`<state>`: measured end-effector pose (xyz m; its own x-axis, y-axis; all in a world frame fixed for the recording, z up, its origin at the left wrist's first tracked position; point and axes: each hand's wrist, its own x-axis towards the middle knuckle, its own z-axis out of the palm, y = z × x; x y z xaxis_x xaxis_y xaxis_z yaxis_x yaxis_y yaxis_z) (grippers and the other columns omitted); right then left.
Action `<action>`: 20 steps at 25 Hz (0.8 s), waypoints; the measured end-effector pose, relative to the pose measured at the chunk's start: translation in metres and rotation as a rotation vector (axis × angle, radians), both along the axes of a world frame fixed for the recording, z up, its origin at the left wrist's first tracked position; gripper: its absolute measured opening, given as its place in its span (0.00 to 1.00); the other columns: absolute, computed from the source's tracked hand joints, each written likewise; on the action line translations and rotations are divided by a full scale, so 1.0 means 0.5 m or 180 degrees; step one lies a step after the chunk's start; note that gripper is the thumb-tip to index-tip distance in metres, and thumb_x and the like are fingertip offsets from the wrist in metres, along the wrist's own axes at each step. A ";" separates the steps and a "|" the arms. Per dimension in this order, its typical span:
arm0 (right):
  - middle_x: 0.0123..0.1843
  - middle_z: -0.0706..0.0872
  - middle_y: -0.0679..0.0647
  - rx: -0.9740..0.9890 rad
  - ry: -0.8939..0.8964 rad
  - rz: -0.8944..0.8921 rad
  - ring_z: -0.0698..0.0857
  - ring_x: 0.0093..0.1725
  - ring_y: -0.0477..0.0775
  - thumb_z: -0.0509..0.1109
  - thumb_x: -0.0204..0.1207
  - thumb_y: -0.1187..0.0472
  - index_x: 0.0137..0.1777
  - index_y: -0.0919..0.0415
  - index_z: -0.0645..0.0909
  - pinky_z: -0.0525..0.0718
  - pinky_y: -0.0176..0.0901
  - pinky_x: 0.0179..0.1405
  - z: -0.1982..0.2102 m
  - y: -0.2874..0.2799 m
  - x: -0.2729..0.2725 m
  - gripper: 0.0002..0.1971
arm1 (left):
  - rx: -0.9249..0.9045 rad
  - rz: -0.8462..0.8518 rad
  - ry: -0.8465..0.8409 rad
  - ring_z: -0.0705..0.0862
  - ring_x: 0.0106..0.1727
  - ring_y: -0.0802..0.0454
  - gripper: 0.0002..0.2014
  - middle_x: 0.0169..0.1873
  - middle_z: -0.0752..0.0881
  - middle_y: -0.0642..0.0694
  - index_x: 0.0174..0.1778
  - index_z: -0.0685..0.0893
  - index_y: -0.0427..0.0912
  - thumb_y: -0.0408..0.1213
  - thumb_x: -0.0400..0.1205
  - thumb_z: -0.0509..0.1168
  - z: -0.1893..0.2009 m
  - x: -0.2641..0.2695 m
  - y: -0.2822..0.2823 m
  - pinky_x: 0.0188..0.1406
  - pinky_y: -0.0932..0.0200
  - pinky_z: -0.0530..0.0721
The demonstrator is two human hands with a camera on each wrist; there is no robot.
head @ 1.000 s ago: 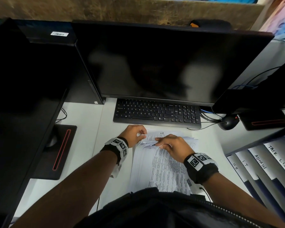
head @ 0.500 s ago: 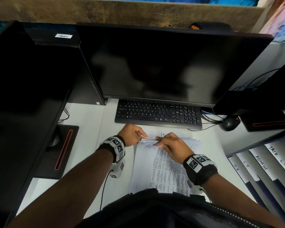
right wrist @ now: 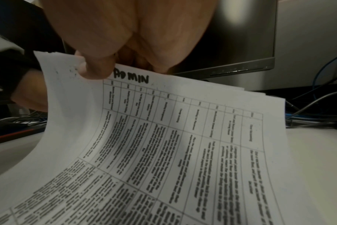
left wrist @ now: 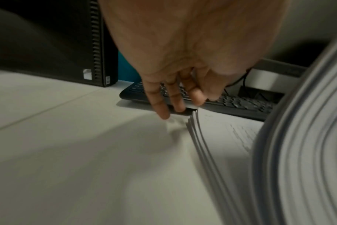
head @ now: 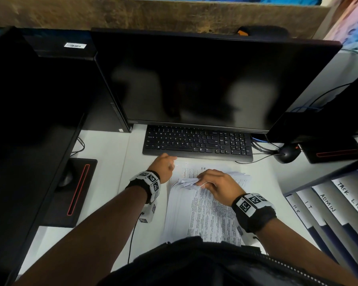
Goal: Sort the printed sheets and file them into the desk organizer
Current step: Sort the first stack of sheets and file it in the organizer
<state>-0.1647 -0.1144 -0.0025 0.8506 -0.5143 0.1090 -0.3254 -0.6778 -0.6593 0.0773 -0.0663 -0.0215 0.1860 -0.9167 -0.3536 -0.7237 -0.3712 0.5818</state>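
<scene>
A stack of printed sheets [head: 211, 215] lies on the white desk in front of the keyboard. My right hand [head: 201, 181] pinches the far edge of several upper sheets and bends them up; in the right wrist view the thumb [right wrist: 94, 70] presses on a table sheet hand-marked "ADMIN" [right wrist: 183, 137]. A lower sheet marked "I.T." [head: 204, 168] shows beneath. My left hand [head: 170, 162] is at the stack's far left corner, with its fingers [left wrist: 162, 109] stretched down beside the lower sheets' corner [left wrist: 192, 120], holding nothing. The desk organizer [head: 339, 205] stands at the right with dividers labelled HR, IT, ADMIN and TASK LIST.
A black keyboard [head: 196, 143] lies just beyond the sheets under a dark monitor [head: 205, 79]. A mouse [head: 286, 154] and cables sit at the right. Another dark monitor [head: 29, 120] and its stand fill the left side.
My left hand has let go of the lifted sheet edges and moved forward toward the keyboard, to the stack's far left corner. My right hand keeps holding the bent-up sheets.
</scene>
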 end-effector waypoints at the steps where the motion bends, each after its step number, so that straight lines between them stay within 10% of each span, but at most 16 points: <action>1: 0.55 0.85 0.47 0.0017 0.0012 0.0004 0.83 0.55 0.45 0.69 0.76 0.69 0.50 0.52 0.86 0.78 0.33 0.56 0.001 -0.001 -0.002 0.12 | 0.0236 -0.0156 -0.0234 0.73 0.68 0.49 0.20 0.67 0.73 0.45 0.74 0.74 0.42 0.36 0.84 0.58 -0.010 0.000 -0.001 0.71 0.56 0.70; 12: 0.60 0.86 0.47 0.0077 0.0175 -0.0044 0.81 0.60 0.45 0.69 0.76 0.69 0.52 0.50 0.87 0.77 0.37 0.60 0.004 -0.003 0.007 0.13 | -0.0351 -0.0317 -0.0559 0.77 0.57 0.55 0.13 0.60 0.74 0.55 0.56 0.83 0.47 0.43 0.77 0.71 0.001 -0.003 0.009 0.53 0.58 0.80; 20: 0.62 0.85 0.47 0.0079 0.0158 -0.0014 0.79 0.63 0.45 0.70 0.76 0.67 0.54 0.52 0.87 0.76 0.39 0.64 0.003 -0.004 0.008 0.12 | -0.0271 -0.0222 0.0963 0.88 0.43 0.53 0.13 0.39 0.89 0.47 0.43 0.87 0.44 0.21 0.75 0.64 0.034 -0.016 0.009 0.49 0.60 0.85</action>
